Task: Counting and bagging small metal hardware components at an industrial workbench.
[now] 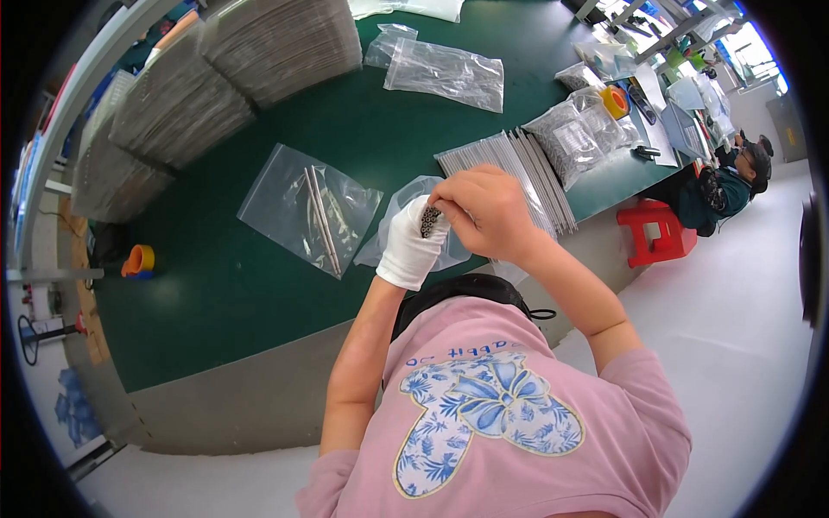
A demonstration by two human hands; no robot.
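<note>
Wrapped in a white glove, the left hand [409, 249] grasps a bundle of small dark tubes [429, 222], their hollow ends facing up toward the wearer, just above the near part of a green table [216, 315]. Bare right hand [490, 207] comes in from the right, thumb and forefinger drawn together at the upper edge of the bundle; whether they pinch a single tube, cannot tell. Clear plastic [371, 249] spreads behind and beside the glove. Left of it, a flat clear bag [275, 203] with slim rods [320, 216] lying lengthwise on or in it, which one unclear. Just right and beyond the hands, a row of long, thin grey packs [542, 186], side by side; next to these, a plump bag of grey pieces [574, 138]. Farther back, a crumpled clear bag [449, 76] lies flat. Tall stacks of plastic-wrapped sheets [281, 47] at far left; a yellow-orange tape roll [138, 261] nearer, by the table's left edge. Off right, a co-worker [725, 194] sits beside a red stool [656, 233].
</note>
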